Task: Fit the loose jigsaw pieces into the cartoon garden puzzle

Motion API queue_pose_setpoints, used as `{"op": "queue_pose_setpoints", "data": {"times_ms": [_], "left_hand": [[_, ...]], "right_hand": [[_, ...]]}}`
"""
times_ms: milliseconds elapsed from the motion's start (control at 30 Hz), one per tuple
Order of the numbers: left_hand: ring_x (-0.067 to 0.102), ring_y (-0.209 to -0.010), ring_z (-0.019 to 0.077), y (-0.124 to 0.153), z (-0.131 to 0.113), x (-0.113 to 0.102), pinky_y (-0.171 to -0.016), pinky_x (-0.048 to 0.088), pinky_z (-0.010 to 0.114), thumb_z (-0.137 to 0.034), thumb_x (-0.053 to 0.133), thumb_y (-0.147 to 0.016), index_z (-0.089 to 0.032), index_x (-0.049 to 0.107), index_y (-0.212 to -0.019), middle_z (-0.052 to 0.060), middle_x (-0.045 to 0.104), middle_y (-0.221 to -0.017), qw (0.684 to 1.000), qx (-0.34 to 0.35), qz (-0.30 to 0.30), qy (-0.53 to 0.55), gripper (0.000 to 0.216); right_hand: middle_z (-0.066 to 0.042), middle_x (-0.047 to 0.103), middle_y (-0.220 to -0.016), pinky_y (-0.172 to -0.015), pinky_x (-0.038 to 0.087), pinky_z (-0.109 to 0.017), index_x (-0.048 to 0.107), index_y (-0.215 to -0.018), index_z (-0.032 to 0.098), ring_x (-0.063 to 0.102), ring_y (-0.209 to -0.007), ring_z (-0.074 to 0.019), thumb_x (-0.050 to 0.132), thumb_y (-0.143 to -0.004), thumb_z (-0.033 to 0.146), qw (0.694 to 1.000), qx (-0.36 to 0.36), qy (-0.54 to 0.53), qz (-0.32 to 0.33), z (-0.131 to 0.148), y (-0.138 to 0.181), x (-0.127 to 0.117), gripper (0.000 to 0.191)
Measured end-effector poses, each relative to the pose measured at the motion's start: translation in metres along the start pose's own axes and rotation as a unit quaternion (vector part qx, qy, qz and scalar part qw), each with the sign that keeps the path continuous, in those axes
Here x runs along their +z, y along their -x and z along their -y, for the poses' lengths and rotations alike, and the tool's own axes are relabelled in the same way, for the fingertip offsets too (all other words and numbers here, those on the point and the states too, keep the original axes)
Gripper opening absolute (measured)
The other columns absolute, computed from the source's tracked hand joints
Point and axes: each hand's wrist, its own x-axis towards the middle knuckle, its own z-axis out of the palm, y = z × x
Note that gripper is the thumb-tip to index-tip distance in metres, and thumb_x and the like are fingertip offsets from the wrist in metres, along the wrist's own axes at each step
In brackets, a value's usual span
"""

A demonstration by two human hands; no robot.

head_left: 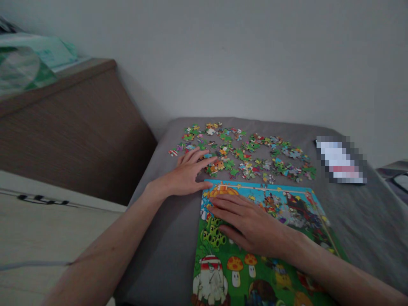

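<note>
A colourful cartoon puzzle board [207, 246] lies flat on the grey cloth. My right hand [244, 219] rests palm down over its upper left part, fingers stretched toward the left edge; the surface under the palm is hidden. My left hand [188, 172] is spread at the left side of the loose jigsaw pieces [236, 151]. Its fingers reach over the nearest pieces, while the thumb lies at the board's top left corner. No piece shows in the grip of either hand.
A phone with a blurred screen [341, 161] lies to the right of the pieces. On the left stands a brown wooden cabinet [73, 127] with a green and white packet [28, 63] on top. A pale cable [35, 264] runs at lower left. The wall [242, 63] rises behind.
</note>
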Motion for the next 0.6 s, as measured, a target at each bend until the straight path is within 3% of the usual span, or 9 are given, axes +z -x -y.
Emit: {"op": "queue_pose_setpoints", "data": {"times_ms": [167, 333, 600], "left_hand": [[0.016, -0.149, 0.0323, -0.002, -0.004, 0.002, -0.120, 0.015, 0.053, -0.066, 0.047, -0.093, -0.031, 0.038, -0.151, 0.008, 0.031, -0.159, 1.000, -0.006, -0.018, -0.006, 0.068], [0.015, -0.149, 0.0327, -0.003, -0.007, 0.005, -0.119, 0.017, 0.054, -0.072, 0.049, -0.089, -0.033, 0.033, -0.153, 0.009, 0.025, -0.162, 1.000, 0.008, 0.013, -0.002, 0.076], [0.015, -0.149, 0.0349, -0.002, 0.001, 0.004, -0.119, 0.016, 0.055, -0.069, 0.054, -0.088, -0.034, 0.038, -0.151, 0.008, 0.027, -0.161, 1.000, -0.016, 0.017, -0.005, 0.075]], "right_hand": [[-0.006, 0.071, -0.114, -0.098, 0.050, -0.041, 0.066, -0.119, 0.021, 0.058, -0.112, -0.0218, 0.052, -0.097, 0.013, 0.999, 0.032, -0.013, -0.038, -0.004, -0.003, 0.003, 0.028], [-0.005, 0.070, -0.108, -0.095, 0.050, -0.039, 0.068, -0.108, 0.020, 0.058, -0.107, -0.0218, 0.064, -0.092, 0.017, 0.994, 0.054, -0.046, -0.082, -0.012, -0.011, 0.010, 0.017], [-0.007, 0.070, -0.103, -0.089, 0.053, -0.033, 0.071, -0.098, 0.015, 0.064, -0.098, -0.0193, 0.062, -0.095, 0.021, 0.993, 0.038, -0.028, -0.109, -0.018, -0.030, 0.018, 0.011]]}}
